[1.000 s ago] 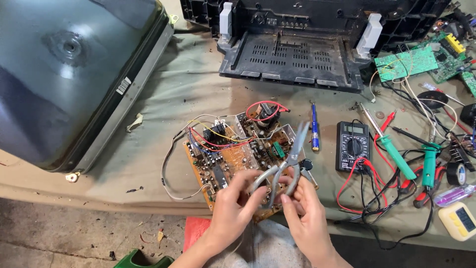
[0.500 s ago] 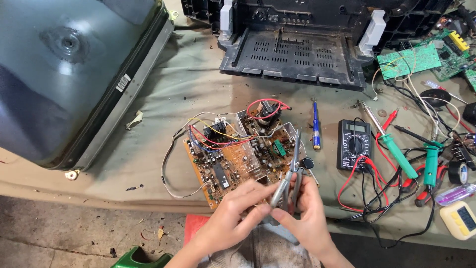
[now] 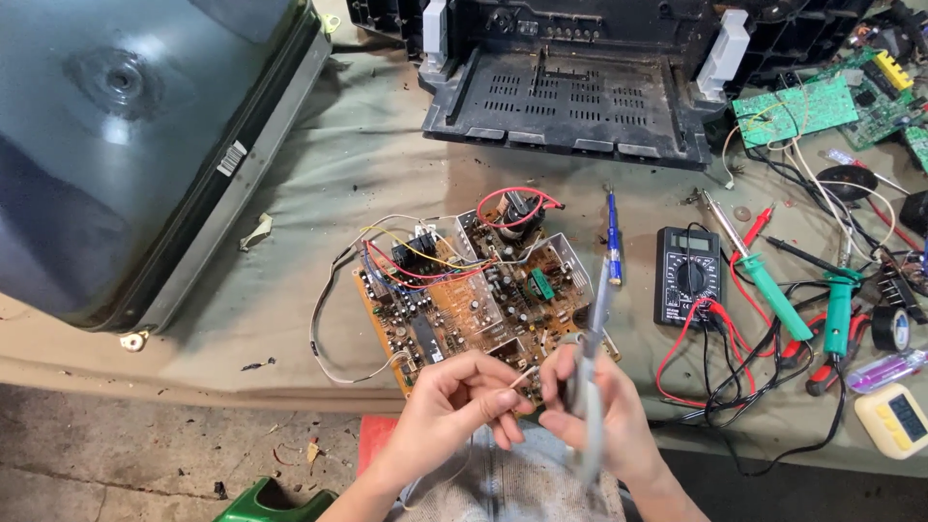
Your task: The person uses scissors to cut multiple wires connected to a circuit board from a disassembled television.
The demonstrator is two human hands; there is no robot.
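My left hand (image 3: 454, 401) pinches a thin pale wire (image 3: 523, 377) at the near edge of a brown circuit board (image 3: 464, 300). My right hand (image 3: 604, 416) grips grey-handled pliers (image 3: 592, 338); their jaws point up and away, over the board's right side. The two hands nearly touch, just in front of the board. The board carries red, yellow and white wires and a red-wound coil (image 3: 517, 208) at its far end.
A large picture tube (image 3: 126, 145) lies at the left. A black plastic housing (image 3: 570, 97) stands at the back. Right of the board are a blue screwdriver (image 3: 613, 237), a black multimeter (image 3: 688, 275), green-handled soldering irons (image 3: 773, 290), tangled leads and green boards (image 3: 793, 106).
The pliers have turned more upright in my right hand. My left hand has let go of the pliers and now pinches the wire end. The view has shifted slightly.
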